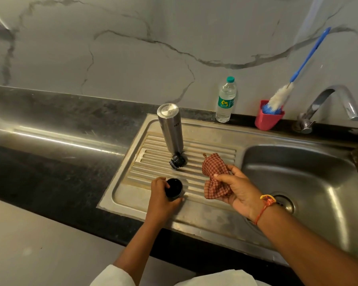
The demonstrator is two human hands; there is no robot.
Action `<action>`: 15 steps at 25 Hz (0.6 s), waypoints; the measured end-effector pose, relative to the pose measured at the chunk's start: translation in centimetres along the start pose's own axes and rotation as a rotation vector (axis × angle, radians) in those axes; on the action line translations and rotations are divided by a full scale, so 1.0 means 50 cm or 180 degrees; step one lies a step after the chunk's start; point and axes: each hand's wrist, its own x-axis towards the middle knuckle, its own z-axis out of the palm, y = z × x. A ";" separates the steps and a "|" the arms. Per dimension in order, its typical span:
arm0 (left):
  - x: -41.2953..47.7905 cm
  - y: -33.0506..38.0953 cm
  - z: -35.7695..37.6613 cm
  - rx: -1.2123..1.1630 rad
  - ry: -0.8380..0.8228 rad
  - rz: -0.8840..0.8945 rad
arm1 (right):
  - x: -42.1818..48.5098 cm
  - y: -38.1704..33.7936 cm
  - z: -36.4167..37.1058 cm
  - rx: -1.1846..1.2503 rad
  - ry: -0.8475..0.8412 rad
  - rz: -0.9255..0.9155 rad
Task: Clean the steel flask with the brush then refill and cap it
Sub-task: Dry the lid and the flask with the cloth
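The steel flask (170,129) stands upside down on the ribbed drainboard (211,153), its black neck (177,161) resting on the ribs. My left hand (160,196) grips a black cap (174,188) near the drainboard's front edge. My right hand (239,187) holds a crumpled red checked cloth (215,176) just right of the cap, above the drainboard. The bottle brush (281,96), with white bristles and a blue handle, stands in a red cup (267,120) at the back, leaning against the wall.
A clear plastic water bottle (225,101) with a green cap stands behind the drainboard. A steel tap (331,106) curves over the sink basin (310,182) at the right. A dark stone counter (50,145) stretches to the left.
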 end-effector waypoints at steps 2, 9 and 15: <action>0.003 0.008 -0.007 0.0058 0.0074 0.0110 | 0.006 0.003 0.000 -0.0069 0.0062 -0.0020; 0.162 0.111 0.014 0.1087 0.0115 0.0588 | 0.012 0.004 -0.004 -0.0532 0.0282 -0.0080; 0.223 0.091 0.053 0.1363 0.0146 0.0225 | 0.004 -0.010 -0.023 -0.0590 0.0326 -0.0183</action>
